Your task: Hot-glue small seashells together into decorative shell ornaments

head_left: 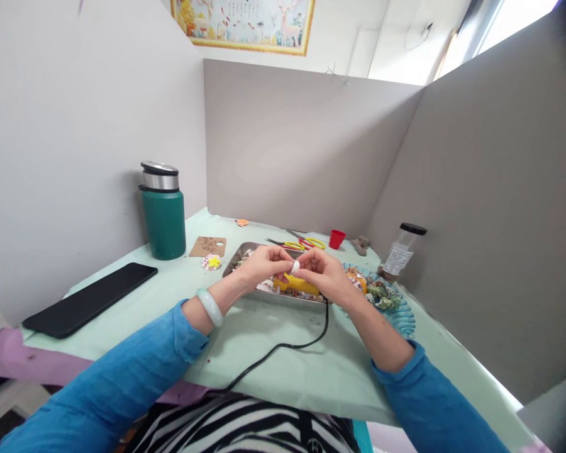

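My left hand [263,264] and my right hand [324,270] meet over a metal tray [233,260] in the middle of the table. Both are closed in a pinch on a small white shell [295,267] held between their fingertips. Just under the hands a yellow glue gun [298,286] lies on the tray among several small shells. Its black cord [283,347] runs toward me over the table edge. A pale bangle [210,307] sits on my left wrist.
A green flask [163,212] stands at the back left, with a black phone [90,298] nearer me on the left. A blue glass dish [402,314] of shells lies at right, a clear jar [402,250] behind it. Scissors [302,242] and a red cup [336,239] lie behind the tray.
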### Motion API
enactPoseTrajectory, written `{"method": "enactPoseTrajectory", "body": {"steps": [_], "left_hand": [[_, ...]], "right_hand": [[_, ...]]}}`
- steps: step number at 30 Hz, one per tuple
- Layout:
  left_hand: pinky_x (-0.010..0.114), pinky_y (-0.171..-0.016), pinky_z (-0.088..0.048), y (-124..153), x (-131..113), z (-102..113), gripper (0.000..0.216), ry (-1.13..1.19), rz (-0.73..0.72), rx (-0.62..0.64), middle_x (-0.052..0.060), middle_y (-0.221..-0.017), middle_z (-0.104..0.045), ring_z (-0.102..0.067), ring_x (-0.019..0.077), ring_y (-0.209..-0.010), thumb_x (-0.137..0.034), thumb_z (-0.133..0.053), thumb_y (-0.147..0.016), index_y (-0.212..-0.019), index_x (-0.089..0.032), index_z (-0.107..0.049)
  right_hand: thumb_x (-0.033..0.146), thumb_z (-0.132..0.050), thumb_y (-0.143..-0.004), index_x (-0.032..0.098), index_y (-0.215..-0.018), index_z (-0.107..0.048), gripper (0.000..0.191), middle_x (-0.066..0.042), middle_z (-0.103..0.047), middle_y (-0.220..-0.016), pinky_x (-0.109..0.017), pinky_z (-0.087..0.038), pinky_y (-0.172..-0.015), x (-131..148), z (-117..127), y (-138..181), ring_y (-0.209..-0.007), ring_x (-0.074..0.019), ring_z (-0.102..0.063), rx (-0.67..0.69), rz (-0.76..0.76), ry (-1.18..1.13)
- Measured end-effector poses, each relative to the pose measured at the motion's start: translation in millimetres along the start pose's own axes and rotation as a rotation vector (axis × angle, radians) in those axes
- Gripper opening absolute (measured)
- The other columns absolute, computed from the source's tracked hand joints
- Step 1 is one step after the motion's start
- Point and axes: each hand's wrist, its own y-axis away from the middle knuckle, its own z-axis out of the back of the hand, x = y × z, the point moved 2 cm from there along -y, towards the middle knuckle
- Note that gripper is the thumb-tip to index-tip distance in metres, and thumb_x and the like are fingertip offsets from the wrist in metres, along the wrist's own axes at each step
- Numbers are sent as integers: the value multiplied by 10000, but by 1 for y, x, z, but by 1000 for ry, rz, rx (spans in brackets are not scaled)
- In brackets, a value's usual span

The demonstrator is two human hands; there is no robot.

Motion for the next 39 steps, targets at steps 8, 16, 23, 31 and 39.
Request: {"method": "enactPoseTrajectory", "body": {"steps": [8, 16, 23, 31, 39], "left_hand": [[220, -539, -478, 0, 2, 1, 114, -33, 18, 6, -21, -526, -525, -523, 76, -497, -200, -668, -679, -708, -118, -595], [186, -485, -426, 1, 0, 0, 89, -63, 35, -2, -11, -531, -549, -548, 86, -501, -183, -648, -680, -698, -118, -590], [184, -481, -412, 1, -1, 0, 98, -92, 37, -2, -14, -535, -542, -523, 77, -493, -204, -648, -685, -700, -122, -597], [222, -530, -447, -2, -2, 2, 207, -27, 12, -67, 1, -611, -565, -488, 65, -494, -282, -702, -662, -752, -115, -620], [209, -497, -428, -4, 3, 2, 279, -12, 1, -107, -6, -643, -558, -493, 61, -486, -331, -732, -647, -771, -122, -597]], "right_hand": [[369, -668, -733, 188, -836, -578, 227, 15, -581, -705, -241, -396, -538, 1, 3, 2, -599, -111, -506, -8, 52, 168], [341, -662, -745, 190, -844, -580, 198, 16, -582, -703, -244, -394, -547, 3, 3, 2, -599, -113, -508, 0, 61, 206], [343, -669, -732, 188, -831, -583, 203, 16, -580, -688, -244, -408, -541, 4, 4, 1, -594, -116, -517, -14, 64, 198], [297, -655, -743, 194, -1029, -575, 314, -33, -632, -918, -267, -459, -615, 2, 4, -1, -676, -124, -562, -33, 57, 136], [296, -601, -790, 190, -1025, -590, 258, -29, -647, -877, -266, -450, -618, 2, 2, 0, -667, -121, -552, -27, 70, 164]]}}
